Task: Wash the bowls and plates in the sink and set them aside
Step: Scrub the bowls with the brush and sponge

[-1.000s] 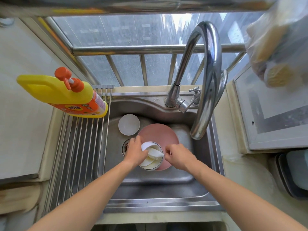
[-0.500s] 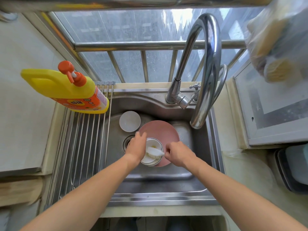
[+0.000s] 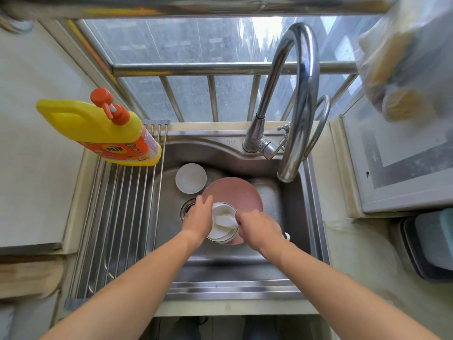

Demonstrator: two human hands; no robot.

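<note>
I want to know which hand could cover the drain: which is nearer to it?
Left. The left hand grips the bowl right beside the drain, overlapping its edge; the right hand is across the bowl.

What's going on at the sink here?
A person is washing dishes. The left hand holds a white bowl by its rim, while the right hand scrubs inside it with a white sponge. The bowl sits over a pink plate in the sink. A second white bowl waits behind, and the drying rack on the left holds a yellow detergent bottle.
</note>
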